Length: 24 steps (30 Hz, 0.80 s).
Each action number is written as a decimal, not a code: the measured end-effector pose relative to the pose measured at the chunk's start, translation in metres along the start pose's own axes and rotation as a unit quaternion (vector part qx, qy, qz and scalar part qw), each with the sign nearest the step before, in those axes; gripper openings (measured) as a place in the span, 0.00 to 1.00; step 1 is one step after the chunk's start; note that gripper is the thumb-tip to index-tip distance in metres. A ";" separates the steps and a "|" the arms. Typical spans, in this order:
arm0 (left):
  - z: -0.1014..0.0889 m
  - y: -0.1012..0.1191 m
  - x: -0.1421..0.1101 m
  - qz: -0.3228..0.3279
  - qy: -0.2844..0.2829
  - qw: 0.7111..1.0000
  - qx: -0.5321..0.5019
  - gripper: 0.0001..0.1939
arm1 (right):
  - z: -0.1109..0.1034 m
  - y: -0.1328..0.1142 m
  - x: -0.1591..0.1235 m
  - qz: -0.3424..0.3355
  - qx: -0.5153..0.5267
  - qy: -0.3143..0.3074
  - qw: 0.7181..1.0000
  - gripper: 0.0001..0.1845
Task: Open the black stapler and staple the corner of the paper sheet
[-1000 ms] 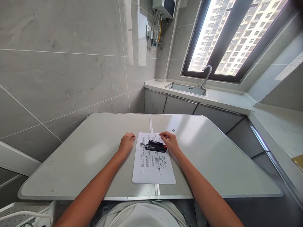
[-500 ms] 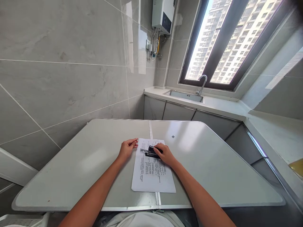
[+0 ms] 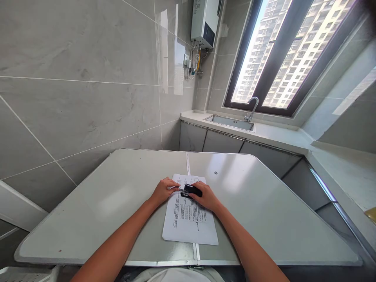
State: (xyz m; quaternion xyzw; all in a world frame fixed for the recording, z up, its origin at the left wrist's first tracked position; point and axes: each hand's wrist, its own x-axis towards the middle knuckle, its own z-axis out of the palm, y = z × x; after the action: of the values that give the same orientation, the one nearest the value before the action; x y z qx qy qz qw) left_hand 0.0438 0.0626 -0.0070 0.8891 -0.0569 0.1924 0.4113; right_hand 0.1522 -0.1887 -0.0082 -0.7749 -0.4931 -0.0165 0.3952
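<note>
A black stapler (image 3: 192, 190) lies over the printed sheets of paper (image 3: 189, 227), with a thin metal slide sticking out from its left end. My right hand (image 3: 206, 196) is closed around the stapler's right part. From the left, my left hand (image 3: 166, 190) pinches the end of the metal slide between thumb and fingers, above the paper's left edge. The fingers hide the slide's tip. Beyond the paper, to the right, small dark staple strips (image 3: 216, 172) lie on the table.
The white folding table (image 3: 264, 219) has a seam running down its middle under the paper. Behind it stands a counter with a sink (image 3: 230, 122) and a faucet (image 3: 252, 107). A tiled wall (image 3: 88, 113) rises at the left.
My left hand has moved right, from beside the paper to the stapler's slide, and now pinches its end. Less of the slide shows. My right hand keeps its hold on the stapler.
</note>
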 end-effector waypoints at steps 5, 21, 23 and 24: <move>0.002 0.002 -0.001 0.023 -0.031 0.999 0.007 0.08 | 0.000 0.002 0.000 0.010 -0.001 -0.009 1.000 0.13; 0.007 -0.001 0.000 0.080 -0.029 0.996 0.034 0.05 | 0.001 0.000 0.001 0.006 -0.004 -0.014 1.000 0.11; 0.007 -0.002 -0.001 0.086 -0.034 0.995 0.034 0.06 | 0.000 0.000 0.001 0.006 -0.005 -0.014 1.000 0.11; 0.007 -0.002 -0.001 0.089 -0.035 0.995 0.036 0.06 | 0.000 0.000 0.001 0.006 -0.006 -0.014 1.000 0.11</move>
State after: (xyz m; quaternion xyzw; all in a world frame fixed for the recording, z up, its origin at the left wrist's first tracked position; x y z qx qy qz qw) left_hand 0.0459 0.0589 -0.0131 0.9009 -0.1432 0.1985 0.3584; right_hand 0.1527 -0.1881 -0.0084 -0.7803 -0.4939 -0.0061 0.3837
